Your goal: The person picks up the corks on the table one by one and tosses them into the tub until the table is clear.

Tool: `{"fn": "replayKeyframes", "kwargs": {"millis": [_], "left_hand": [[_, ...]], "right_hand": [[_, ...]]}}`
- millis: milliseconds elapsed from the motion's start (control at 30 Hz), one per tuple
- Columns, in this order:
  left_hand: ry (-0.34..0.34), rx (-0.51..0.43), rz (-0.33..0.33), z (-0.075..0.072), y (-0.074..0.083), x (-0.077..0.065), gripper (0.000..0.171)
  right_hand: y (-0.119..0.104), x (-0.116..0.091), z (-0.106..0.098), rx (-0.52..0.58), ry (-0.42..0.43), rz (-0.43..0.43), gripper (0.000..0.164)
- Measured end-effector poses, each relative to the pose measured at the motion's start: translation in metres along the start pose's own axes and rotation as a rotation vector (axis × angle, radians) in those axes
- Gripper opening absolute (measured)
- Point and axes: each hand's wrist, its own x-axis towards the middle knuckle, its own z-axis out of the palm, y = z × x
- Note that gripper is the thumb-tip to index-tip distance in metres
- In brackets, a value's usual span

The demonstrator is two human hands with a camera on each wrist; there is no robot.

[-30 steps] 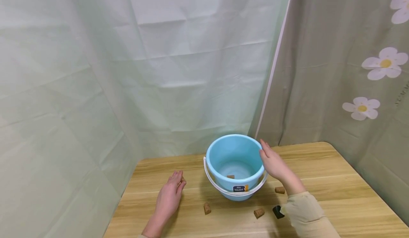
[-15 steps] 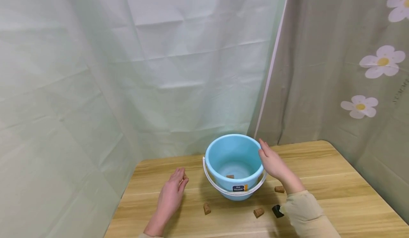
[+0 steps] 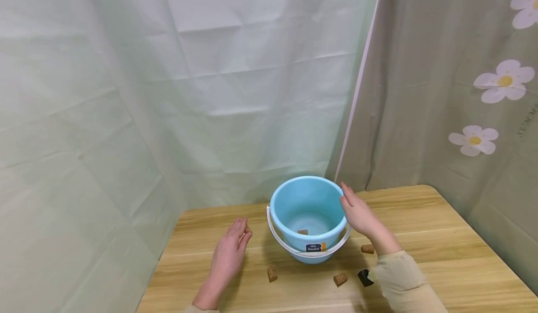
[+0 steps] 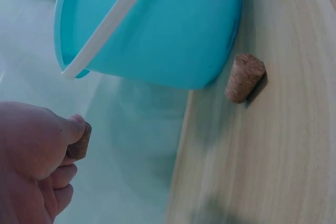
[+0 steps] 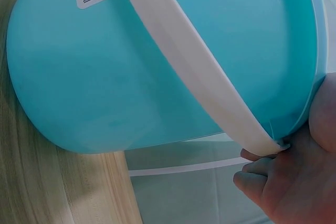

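Observation:
My left hand [image 3: 229, 252] pinches a brown cork stopper [image 4: 80, 142] between thumb and fingers, raised above the table to the left of a light blue bucket [image 3: 308, 196]. My right hand [image 3: 361, 217] holds the bucket at the right side of its rim, near where the white handle [image 5: 184, 61] joins it. That handle hangs down across the bucket's front. Inside, one cork [image 3: 302, 232] lies on the bottom. On the table, a cork [image 4: 245, 77] lies in front of the bucket to the left, another cork [image 3: 340, 280] front right, and a third cork [image 3: 367, 248] by the right forearm.
A small black object [image 3: 365, 278] lies beside the right sleeve. The wooden table [image 3: 437, 238] ends at the back against a pale curtain [image 3: 252, 117]. A grey curtain [image 3: 420, 93] with white flowers hangs on the right.
My left hand, with the cork stopper, has moved slightly right and away from me toward the bucket. The right hand and bucket stay in place.

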Motion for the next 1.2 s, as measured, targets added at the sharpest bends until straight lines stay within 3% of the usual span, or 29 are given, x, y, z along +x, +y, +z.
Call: {"fn": "replayKeyframes", "kwargs": {"millis": [133, 367, 500, 767, 1200], "left_hand": [[0.008, -0.013, 0.001, -0.001, 0.005, 0.002, 0.019], [0.034, -0.038, 0.022, -0.002, 0.011, 0.005, 0.040], [0.037, -0.043, 0.025, -0.003, 0.015, 0.008, 0.033], [0.035, -0.058, 0.056, -0.004, 0.027, 0.014, 0.045], [0.053, -0.086, 0.080, -0.004, 0.040, 0.017, 0.048]], "right_hand": [[0.000, -0.001, 0.000, 0.008, 0.000, 0.003, 0.062], [0.001, -0.001, 0.001, 0.007, -0.006, 0.000, 0.061], [-0.001, -0.001, 0.001, 0.008, -0.009, 0.003, 0.062], [-0.001, -0.001, 0.001, 0.009, -0.007, 0.001, 0.061], [-0.003, -0.002, -0.001, 0.011, -0.007, 0.008, 0.062]]}}
